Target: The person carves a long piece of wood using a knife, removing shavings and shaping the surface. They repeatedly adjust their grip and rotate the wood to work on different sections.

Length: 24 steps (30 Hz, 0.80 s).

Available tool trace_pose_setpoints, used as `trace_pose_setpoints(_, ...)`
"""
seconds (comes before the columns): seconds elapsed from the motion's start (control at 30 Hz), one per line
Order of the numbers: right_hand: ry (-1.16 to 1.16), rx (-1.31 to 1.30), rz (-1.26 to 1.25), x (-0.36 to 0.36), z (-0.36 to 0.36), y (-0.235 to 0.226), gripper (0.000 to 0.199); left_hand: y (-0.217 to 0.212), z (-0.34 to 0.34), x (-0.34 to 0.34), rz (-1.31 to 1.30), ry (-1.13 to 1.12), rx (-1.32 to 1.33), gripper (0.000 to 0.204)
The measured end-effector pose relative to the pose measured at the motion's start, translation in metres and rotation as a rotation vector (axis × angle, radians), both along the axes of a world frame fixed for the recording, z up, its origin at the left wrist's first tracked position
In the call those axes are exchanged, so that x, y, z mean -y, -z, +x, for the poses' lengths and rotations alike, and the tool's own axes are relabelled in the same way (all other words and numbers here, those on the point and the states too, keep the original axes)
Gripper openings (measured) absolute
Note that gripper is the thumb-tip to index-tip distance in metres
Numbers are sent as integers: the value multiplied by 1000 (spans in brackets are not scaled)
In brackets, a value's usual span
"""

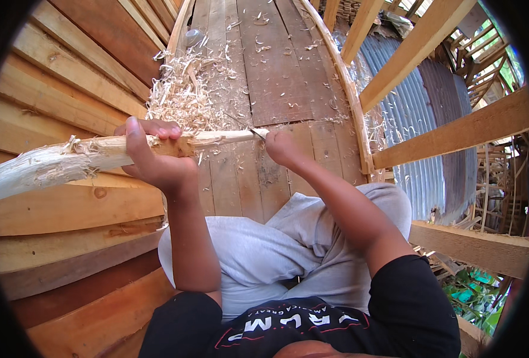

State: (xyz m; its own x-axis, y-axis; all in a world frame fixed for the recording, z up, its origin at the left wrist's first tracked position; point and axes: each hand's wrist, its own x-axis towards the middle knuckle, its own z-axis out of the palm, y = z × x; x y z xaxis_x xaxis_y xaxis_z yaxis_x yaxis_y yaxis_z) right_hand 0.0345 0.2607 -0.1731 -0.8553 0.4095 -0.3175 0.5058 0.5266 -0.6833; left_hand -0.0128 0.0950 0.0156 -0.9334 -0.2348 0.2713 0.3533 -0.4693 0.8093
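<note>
Two bare hands meet one long, pale, roughly peeled wooden pole (pixel 91 152) in the head view, where it runs from the left rim across to its slim, whittled end, above a brown plank floor (pixel 270 77). The left hand (pixel 166 169) is curled loosely around the pole, palm beneath, thumb on the near side and fingertips over the far side. The right hand (pixel 282 148) is closed at the slim end, with a thin, dark-bladed knife (pixel 255 130) projecting from it; the handle is hidden, and I cannot tell whether the fist also touches the wood. Beyond lies a heap of curled, cream-coloured wood shavings (pixel 178 104), and the folded legs in light grey cloth trousers (pixel 252 244) are close below.

The main hazard, I judge, is the blade: should it skid off the narrow wood, it could reach the left fingers or a leg. A loose left grip might let the pole roll, sending a cut too deep and snapping the thin tip. Frayed fibres near the left hand could leave splinters.
</note>
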Motion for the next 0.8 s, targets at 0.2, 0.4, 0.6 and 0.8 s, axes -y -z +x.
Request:
trace_pose_setpoints(0.2,-138,-80,32,31,11,-77,53,9,-1,6,-48,32,-47,26)
trace_pose_setpoints(0.4,-155,-33,26,-1,2,-12,48,4,2,0,-29,70,-34,26)
trace_pose_setpoints(0.6,-179,19,58,25,9,-85,47,7,-2,8,-24,84,-76,27)
trace_pose_setpoints(0.8,-176,48,65,-18,2,-1,41,0,5,-4,14,112,-33,29)
